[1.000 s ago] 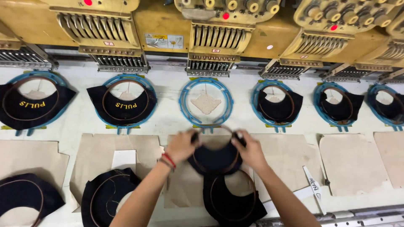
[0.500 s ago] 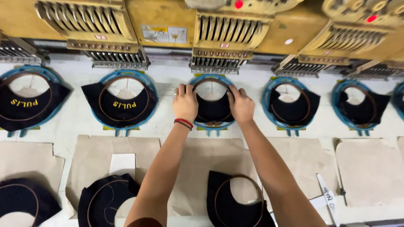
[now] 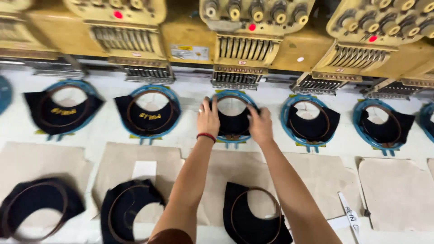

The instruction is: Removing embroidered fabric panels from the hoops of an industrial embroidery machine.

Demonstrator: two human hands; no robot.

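Both my hands reach out to the middle blue ring frame point(image 3: 247, 97) on the white machine bed point(image 3: 190, 97). A dark fabric piece in a brown hoop point(image 3: 233, 124) lies in that frame. My left hand point(image 3: 208, 119), with a red band at the wrist, presses on the hoop's left edge. On the right edge rests my right hand point(image 3: 261, 125), fingers spread over the fabric. The hoop's lower part is hidden behind my hands.
Yellow embroidery heads point(image 3: 239, 43) line the back. Other blue frames hold hooped dark fabric point(image 3: 147, 113), point(image 3: 312, 124), point(image 3: 384, 129), point(image 3: 61, 110). Near me, more hooped dark pieces point(image 3: 246, 217), point(image 3: 124, 210), point(image 3: 34, 205) lie on brown paper sheets point(image 3: 398, 190).
My hands carried the hooped dark piece from the near paper sheet up to the middle blue frame and set it in; now they press on its edges.
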